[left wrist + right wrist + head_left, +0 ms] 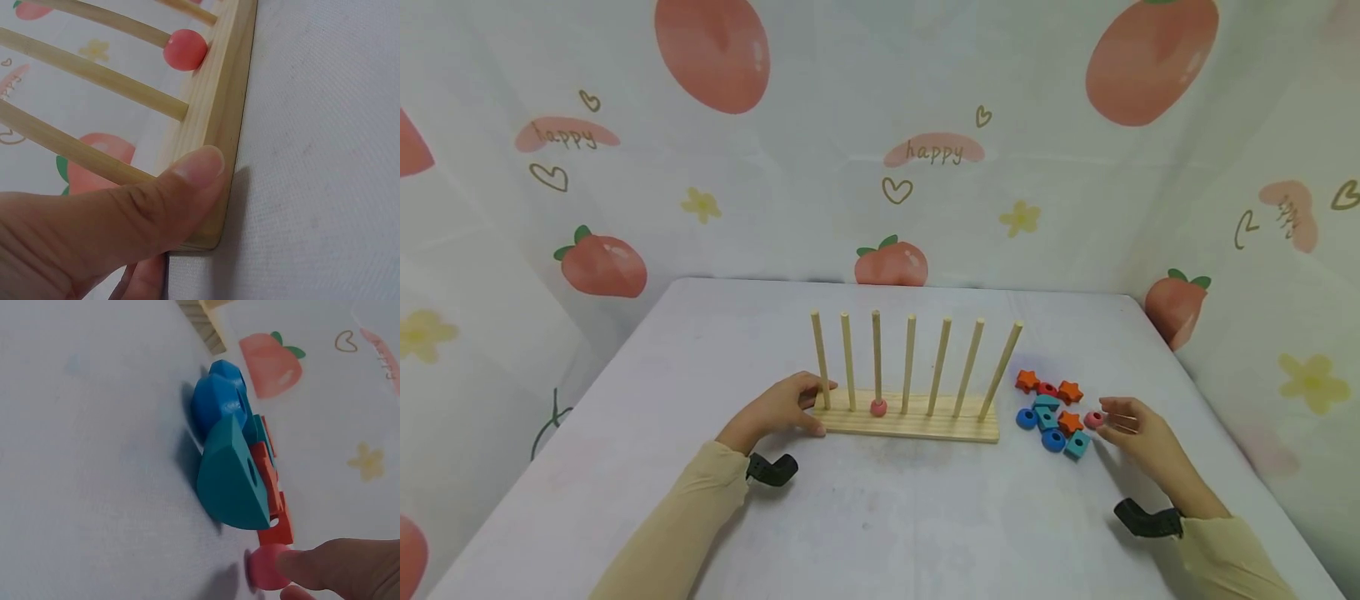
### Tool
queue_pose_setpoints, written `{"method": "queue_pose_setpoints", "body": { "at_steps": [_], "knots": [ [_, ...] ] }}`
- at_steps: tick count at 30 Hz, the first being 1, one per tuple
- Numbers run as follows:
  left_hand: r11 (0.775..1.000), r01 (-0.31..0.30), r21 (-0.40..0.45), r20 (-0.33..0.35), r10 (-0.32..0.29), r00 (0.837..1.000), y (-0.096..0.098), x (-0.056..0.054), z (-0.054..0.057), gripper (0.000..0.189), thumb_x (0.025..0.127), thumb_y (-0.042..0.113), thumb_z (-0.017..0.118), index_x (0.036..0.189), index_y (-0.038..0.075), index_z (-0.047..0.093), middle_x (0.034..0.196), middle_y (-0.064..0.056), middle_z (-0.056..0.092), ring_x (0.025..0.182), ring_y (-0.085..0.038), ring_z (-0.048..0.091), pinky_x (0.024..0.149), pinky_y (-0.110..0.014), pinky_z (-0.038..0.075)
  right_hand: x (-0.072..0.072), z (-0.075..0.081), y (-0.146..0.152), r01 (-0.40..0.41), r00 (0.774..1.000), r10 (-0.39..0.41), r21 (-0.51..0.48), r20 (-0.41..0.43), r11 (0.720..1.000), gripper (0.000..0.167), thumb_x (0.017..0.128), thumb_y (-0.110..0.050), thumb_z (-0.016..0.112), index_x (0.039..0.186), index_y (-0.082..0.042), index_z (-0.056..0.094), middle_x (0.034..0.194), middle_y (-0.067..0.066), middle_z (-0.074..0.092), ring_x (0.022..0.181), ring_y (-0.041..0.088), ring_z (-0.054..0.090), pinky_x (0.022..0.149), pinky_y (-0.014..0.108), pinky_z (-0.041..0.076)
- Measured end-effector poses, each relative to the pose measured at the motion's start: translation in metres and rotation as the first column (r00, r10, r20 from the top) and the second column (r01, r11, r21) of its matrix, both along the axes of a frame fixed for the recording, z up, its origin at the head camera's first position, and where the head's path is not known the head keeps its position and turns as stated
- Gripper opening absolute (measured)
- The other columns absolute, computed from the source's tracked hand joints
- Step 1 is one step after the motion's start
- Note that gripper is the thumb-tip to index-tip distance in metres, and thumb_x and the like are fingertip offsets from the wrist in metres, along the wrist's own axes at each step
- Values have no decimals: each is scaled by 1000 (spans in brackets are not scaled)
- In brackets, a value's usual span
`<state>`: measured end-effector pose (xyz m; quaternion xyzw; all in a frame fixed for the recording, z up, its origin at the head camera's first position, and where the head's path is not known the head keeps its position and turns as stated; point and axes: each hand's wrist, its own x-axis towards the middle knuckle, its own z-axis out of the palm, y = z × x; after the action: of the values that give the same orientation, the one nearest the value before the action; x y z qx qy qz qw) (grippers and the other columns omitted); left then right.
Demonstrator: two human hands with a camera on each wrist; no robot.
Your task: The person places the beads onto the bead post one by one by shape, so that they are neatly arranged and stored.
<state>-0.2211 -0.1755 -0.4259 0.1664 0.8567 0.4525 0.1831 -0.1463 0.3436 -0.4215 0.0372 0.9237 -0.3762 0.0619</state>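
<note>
At the middle of the table stands a wooden peg board (917, 427) with a row of several upright pegs. My left hand (778, 408) grips its left end, the thumb (199, 167) lying on the front edge of the base and the fingers behind. One pink bead (878, 408) sits low on the third peg from the left. Over at the right, my right hand (1142, 437) holds another pink bead (264, 567) between thumb and fingertips, low at the table. In the right wrist view the thumb covers part of this bead.
Beside the right hand lies a cluster of loose beads: orange stars (1070, 392), blue round beads (1053, 440), teal pieces (1077, 445) and a red bead (1047, 388). They lie right of the board on the white tabletop (865, 525). A patterned cloth (820, 208) hangs behind.
</note>
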Motion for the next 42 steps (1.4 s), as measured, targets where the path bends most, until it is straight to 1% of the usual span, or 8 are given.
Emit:
{"method": "queue_pose_setpoints", "body": {
  "at_steps": [9,13,18,25,29,33,38,42],
  "knots": [
    [1000,1,4,11,-1,1000,3,-1,0,69,67,-5,83,129,-6,54,139,-22,44,137,-38,39,109,-41,41,-3,-7,6,-13,1000,13,0,-19,1000,48,94,-11,60,134,9,43,131,36,48,121,52,47,96,60,48],
    [1000,-6,-21,-1,6,1000,3,-1,0,68,67,-4,84,129,-4,55,138,-20,46,136,-37,40,110,-42,40,-4,-6,7,-8,1000,8,17,-12,1000,48,92,-8,61,133,9,44,130,36,49,120,52,47,97,61,47],
    [999,-11,-31,-10,10,1000,4,-1,1,68,67,-3,84,129,-4,55,138,-20,46,136,-37,41,110,-43,40,-6,-6,7,0,1000,0,30,3,1000,48,92,-9,62,133,8,45,130,35,48,120,52,46,99,63,44],
    [1000,3,-31,-15,-3,1000,4,1,2,68,68,-3,84,129,-6,54,138,-22,46,136,-38,40,110,-43,39,-7,-7,5,5,1000,-5,34,9,999,47,92,-8,62,132,8,46,131,35,47,120,52,46,98,62,45],
    [999,-2,-38,-15,2,1000,4,2,3,68,67,-3,84,129,-6,55,137,-22,46,135,-38,41,110,-43,40,-8,-8,4,10,1000,-11,37,22,999,47,92,-9,62,133,8,45,131,35,47,120,52,46,98,61,46],
    [1000,-8,-26,2,8,1000,4,3,5,69,67,-4,84,130,-5,55,136,-21,46,136,-38,41,109,-43,41,-11,-9,4,25,999,-26,43,34,999,48,92,-11,63,133,7,45,131,34,48,120,52,46,97,61,47],
    [1000,13,-1,8,-13,1000,2,2,5,70,68,-5,83,131,-8,52,137,-24,43,136,-39,39,108,-42,42,-13,-10,3,35,999,-37,54,36,998,48,92,-11,63,133,7,46,130,34,48,120,52,46,96,60,48],
    [1000,10,3,14,-10,1000,2,2,4,70,67,-6,83,130,-8,52,136,-23,43,136,-39,39,108,-42,42,-14,-10,2,35,998,-37,51,41,998,47,92,-11,63,132,7,46,130,34,49,120,52,46,94,58,50]
  ]
}}
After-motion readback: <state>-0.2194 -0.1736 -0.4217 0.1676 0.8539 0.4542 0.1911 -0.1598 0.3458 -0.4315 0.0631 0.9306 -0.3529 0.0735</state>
